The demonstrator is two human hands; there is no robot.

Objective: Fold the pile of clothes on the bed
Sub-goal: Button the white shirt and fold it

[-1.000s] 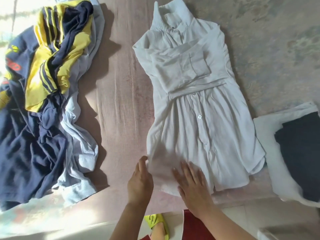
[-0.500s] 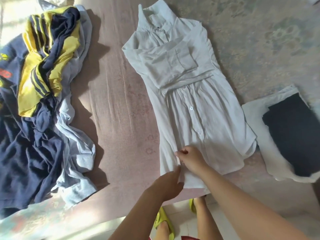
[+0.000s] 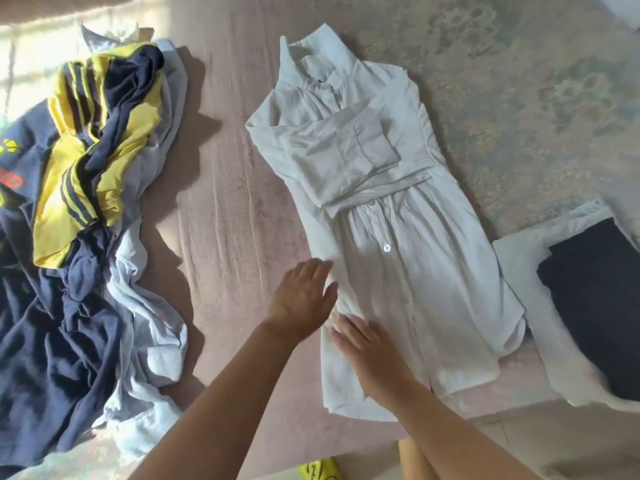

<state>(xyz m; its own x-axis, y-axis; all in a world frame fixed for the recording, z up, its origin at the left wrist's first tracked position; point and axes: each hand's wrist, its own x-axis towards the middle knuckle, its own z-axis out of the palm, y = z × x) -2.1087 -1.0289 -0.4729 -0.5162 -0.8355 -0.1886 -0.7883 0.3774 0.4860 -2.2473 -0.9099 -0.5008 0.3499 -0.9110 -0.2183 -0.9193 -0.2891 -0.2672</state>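
A dress [image 3: 398, 237] lies between the pile [image 3: 86, 220] left and folded clothes [image 3: 571, 306] right.

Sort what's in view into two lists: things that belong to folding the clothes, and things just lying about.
Job in hand:
white dress, being smoothed flat
left hand
right hand
unfolded pile, navy, yellow and pale blue
folded stack, white with navy on top

Lying about:
pink bedspread
yellow-green slipper on the floor

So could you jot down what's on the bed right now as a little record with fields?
being folded: white dress, laid flat, sleeves folded across its chest
left hand: flat, at the dress's left edge
right hand: flat on the dress's lower part
unfolded pile: navy, yellow and pale blue clothes, left of the dress
folded stack: dark garment on a white one, right of the dress
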